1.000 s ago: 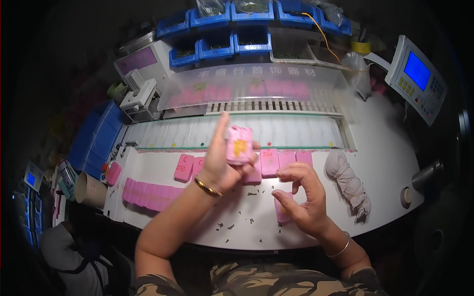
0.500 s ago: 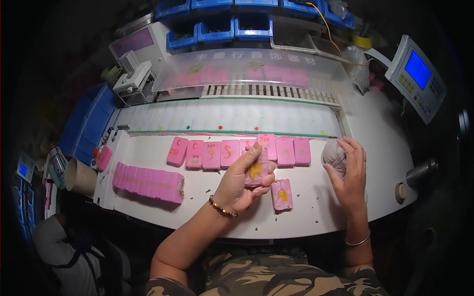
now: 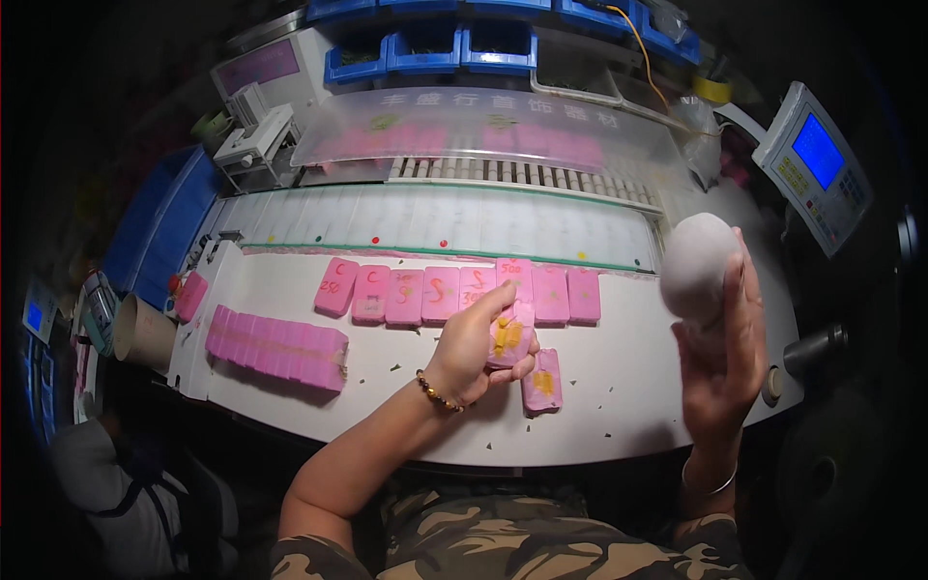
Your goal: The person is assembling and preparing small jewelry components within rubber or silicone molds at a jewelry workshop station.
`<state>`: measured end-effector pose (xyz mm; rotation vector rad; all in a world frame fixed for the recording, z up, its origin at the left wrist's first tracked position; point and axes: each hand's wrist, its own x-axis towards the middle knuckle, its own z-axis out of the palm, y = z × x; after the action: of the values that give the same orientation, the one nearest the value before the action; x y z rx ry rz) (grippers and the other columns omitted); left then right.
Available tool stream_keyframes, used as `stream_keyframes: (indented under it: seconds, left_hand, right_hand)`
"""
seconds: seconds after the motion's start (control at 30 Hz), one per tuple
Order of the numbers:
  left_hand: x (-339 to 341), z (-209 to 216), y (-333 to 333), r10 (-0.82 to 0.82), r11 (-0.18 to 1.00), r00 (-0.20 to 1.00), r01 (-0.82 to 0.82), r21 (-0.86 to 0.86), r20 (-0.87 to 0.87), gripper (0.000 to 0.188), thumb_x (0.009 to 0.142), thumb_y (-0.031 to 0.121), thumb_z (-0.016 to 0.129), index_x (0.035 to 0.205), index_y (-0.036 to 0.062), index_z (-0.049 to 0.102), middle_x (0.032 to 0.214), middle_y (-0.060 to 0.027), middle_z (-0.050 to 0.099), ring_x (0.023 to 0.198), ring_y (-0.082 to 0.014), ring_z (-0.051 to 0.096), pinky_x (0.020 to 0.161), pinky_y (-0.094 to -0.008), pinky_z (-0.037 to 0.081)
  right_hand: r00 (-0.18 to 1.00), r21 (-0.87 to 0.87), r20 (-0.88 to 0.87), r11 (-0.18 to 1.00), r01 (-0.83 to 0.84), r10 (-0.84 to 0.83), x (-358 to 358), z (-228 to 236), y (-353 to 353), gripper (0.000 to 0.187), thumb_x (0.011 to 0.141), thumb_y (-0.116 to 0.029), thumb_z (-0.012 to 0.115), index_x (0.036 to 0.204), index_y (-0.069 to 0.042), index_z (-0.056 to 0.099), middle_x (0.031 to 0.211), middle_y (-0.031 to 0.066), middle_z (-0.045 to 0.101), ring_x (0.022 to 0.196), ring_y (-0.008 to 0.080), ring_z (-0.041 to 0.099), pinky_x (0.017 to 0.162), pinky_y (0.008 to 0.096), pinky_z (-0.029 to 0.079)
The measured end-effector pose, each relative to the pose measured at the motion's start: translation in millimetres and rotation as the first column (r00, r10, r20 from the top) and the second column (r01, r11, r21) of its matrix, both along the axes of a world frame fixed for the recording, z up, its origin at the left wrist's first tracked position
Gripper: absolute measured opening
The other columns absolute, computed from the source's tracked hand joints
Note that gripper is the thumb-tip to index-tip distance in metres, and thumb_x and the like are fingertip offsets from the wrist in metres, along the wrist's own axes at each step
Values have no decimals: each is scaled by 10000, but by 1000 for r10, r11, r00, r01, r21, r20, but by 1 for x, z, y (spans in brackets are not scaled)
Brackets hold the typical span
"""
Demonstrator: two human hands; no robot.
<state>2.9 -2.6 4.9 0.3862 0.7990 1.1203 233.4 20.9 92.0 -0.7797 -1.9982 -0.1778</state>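
My left hand (image 3: 462, 353) grips a pink rubber mould (image 3: 510, 338) with a yellow mark on its face, held above the table's middle. Just under it to the right, a similar pink mould (image 3: 543, 385) with a yellow patch lies on the white table. At the right, my right hand (image 3: 725, 362) is raised, its fingers round the side of a rounded, pale cloth pouch (image 3: 698, 266). A row of pink moulds (image 3: 441, 293) with red markings and green dots lies behind my left hand; its fingers cover part of that row.
A long stack of pink moulds (image 3: 275, 348) lies at the left, near a beige cup (image 3: 145, 329). Beyond runs a white conveyor (image 3: 435, 215) under a clear cover (image 3: 454, 126). A blue-screened control panel (image 3: 817, 159) stands right, beside a dark cylinder (image 3: 817, 346). Dark flecks dot the white tabletop (image 3: 454, 430).
My right hand has lifted the pale pouch off the table and raised it. My left hand still holds the mould, turned a little. Coloured dots on the conveyor have shifted left.
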Motion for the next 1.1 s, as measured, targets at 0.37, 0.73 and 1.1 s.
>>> stream_keyframes:
  seconds: [0.37,0.73,1.1]
  left_hand:
    - [-1,6,-1,154,987,979,-158,-19,-137,474,992,427,439,734,61,596,680,-62,563,510,-138,519,439,-279,402]
    - [-15,8,-2,141,990,949,-132,51,-283,456,970,508,434,831,96,572,586,-43,563,416,-129,555,303,-219,288]
    - [-19,-8,-10,116,990,988,-106,95,-103,458,970,501,352,920,80,525,714,-69,560,441,-166,537,296,-234,298]
  right_hand:
    - [926,-83,253,960,-266,278,-34,8,-17,456,718,-111,651,1173,-138,683,1273,225,572,844,240,666,735,315,535]
    - [838,-285,410,923,-257,360,-16,-13,-9,508,703,-86,663,1206,-159,647,1276,209,576,848,254,677,690,316,533]
    - [742,-539,484,826,-165,464,8,-48,-11,561,692,-21,640,1232,-173,620,1307,191,549,803,274,646,686,365,523]
